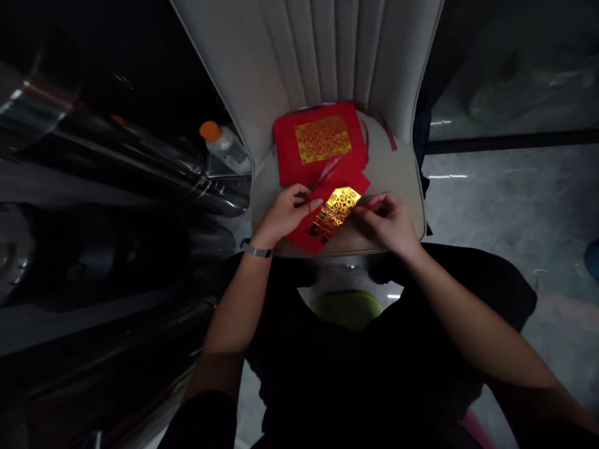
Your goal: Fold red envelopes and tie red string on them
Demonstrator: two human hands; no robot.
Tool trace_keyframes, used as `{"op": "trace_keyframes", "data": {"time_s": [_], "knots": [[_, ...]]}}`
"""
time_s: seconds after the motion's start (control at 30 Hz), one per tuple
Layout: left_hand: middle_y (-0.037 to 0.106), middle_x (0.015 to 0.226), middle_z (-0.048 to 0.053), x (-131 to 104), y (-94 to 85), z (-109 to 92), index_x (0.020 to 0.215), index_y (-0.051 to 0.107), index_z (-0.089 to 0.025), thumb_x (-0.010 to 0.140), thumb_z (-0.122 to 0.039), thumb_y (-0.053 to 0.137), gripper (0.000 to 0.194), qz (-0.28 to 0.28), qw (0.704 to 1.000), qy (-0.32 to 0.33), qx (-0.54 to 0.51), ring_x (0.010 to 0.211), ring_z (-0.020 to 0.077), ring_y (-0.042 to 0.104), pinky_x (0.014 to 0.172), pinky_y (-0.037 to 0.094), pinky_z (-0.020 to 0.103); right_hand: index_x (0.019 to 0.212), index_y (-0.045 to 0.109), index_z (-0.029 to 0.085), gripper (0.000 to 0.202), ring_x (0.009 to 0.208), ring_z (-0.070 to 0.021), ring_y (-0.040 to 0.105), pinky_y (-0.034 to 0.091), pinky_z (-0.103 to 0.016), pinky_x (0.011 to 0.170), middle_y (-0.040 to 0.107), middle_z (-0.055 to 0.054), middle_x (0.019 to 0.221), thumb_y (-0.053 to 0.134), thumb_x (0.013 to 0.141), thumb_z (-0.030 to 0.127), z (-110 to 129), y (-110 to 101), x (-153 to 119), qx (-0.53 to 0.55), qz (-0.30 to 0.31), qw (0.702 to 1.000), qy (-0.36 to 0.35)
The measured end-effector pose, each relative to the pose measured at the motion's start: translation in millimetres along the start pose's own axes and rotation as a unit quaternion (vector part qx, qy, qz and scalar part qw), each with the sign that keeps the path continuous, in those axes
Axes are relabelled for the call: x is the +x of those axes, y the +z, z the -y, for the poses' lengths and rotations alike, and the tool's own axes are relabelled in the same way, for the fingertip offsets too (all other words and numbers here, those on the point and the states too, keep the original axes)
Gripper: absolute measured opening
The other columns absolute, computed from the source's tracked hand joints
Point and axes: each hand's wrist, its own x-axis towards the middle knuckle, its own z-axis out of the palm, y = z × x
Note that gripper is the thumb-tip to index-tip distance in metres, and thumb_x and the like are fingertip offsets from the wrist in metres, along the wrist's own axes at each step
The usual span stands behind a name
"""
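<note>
A red envelope [306, 236] with a shiny gold pattern is held at a slant above the front of a chair seat. My left hand [289, 216] grips its left edge, thumb on top. A thin pinkish ribbon [331, 167] rises above the envelope, and a narrow band crosses the gold part. At the envelope's right edge, my right hand [392, 223] has thumb and forefinger pinched together; what lies between them is too small to make out. Just behind lies a stack of similar red envelopes [287, 153], with loose red ribbons [388, 134] on its right.
The pale chair [407, 168] has a ribbed backrest. A white bottle with an orange cap [229, 149] stands left of it. Shiny dark metal parts [140, 146] fill the left side. Below the seat shows a yellow-green object [347, 308]. Grey floor [486, 206] lies to the right.
</note>
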Motion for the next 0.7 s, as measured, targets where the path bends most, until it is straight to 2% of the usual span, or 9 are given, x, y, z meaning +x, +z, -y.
{"op": "trace_keyframes", "data": {"time_s": [0.07,0.13,0.2,0.27,0.33,0.43,0.6,0.7], "knots": [[0.077,0.091,0.002,-2.1,-0.4,-7.0,0.101,0.069,-0.023,0.078,-0.061,0.092,0.049,-0.076,0.992,0.025,-0.098,0.083,0.0194,0.073,0.076,0.057,0.031,0.089,0.063,0.026,0.046,0.056,-0.0116,0.056,0.042,-0.027,0.05,0.064,0.006,0.069,0.096,0.07,0.052,15.1,1.0,12.5,0.079,-0.003,0.996,0.036],[0.08,0.1,0.003,-1.0,3.2,-12.5,0.104,0.073,-0.023,0.077,-0.061,0.093,0.051,-0.132,0.976,0.047,-0.169,0.092,0.0201,0.077,0.085,0.061,0.033,0.095,0.067,0.026,0.051,0.053,-0.0112,0.059,0.041,-0.026,0.044,0.07,0.005,0.076,0.097,0.069,0.057,32.8,7.4,19.1,0.132,0.052,0.988,0.061],[0.082,0.107,0.005,0.1,8.8,-16.3,0.105,0.076,-0.022,0.076,-0.06,0.094,0.05,-0.152,0.964,0.05,-0.212,0.101,0.0214,0.079,0.094,0.062,0.035,0.1,0.071,0.026,0.054,0.054,-0.0112,0.063,0.045,-0.025,0.042,0.075,0.003,0.085,0.098,0.067,0.06,48.3,17.3,19.9,0.158,0.093,0.982,0.036],[0.083,0.109,0.005,-1.2,13.1,-19.5,0.105,0.077,-0.022,0.074,-0.061,0.095,0.053,-0.163,0.954,0.052,-0.245,0.105,0.0228,0.079,0.098,0.062,0.037,0.099,0.074,0.026,0.051,0.057,-0.0114,0.067,0.052,-0.025,0.046,0.078,0.003,0.086,0.097,0.069,0.061,58.6,27.2,17.8,0.164,0.09,0.982,-0.027],[0.084,0.109,0.005,-6.0,13.4,-23.1,0.106,0.079,-0.022,0.072,-0.059,0.097,0.054,-0.142,0.957,0.031,-0.251,0.105,0.0257,0.08,0.095,0.064,0.038,0.096,0.078,0.026,0.044,0.062,-0.0131,0.071,0.061,-0.028,0.056,0.079,0.002,0.082,0.095,0.074,0.06,64.1,33.9,15.9,0.152,0.072,0.982,-0.086],[0.085,0.109,0.007,-16.7,6.8,-29.6,0.107,0.082,-0.02,0.071,-0.053,0.101,0.052,-0.101,0.965,0.001,-0.242,0.102,0.0285,0.082,0.093,0.066,0.04,0.094,0.085,0.027,0.033,0.069,-0.0173,0.077,0.068,-0.035,0.069,0.083,-0.001,0.084,0.094,0.079,0.055,68.3,37.1,15.3,0.108,0.051,0.983,-0.139],[0.086,0.112,0.008,-29.0,-4.3,-37.1,0.11,0.085,-0.021,0.078,-0.055,0.097,0.049,-0.066,0.966,0.01,-0.248,0.108,0.0335,0.082,0.097,0.068,0.044,0.095,0.09,0.033,0.017,0.085,-0.0237,0.084,0.072,-0.042,0.085,0.088,-0.002,0.095,0.094,0.082,0.042,75.4,34.4,9.5,0.038,0.048,0.978,-0.201],[0.085,0.114,0.008,-30.1,-4.8,-38.5,0.115,0.084,-0.022,0.079,-0.058,0.096,0.052,-0.043,0.963,0.004,-0.265,0.113,0.0362,0.081,0.1,0.068,0.048,0.103,0.09,0.035,0.02,0.084,-0.0235,0.085,0.072,-0.041,0.085,0.088,-0.001,0.098,0.095,0.084,0.035,80.4,31.8,0.3,0.036,0.061,0.973,-0.222]]}}
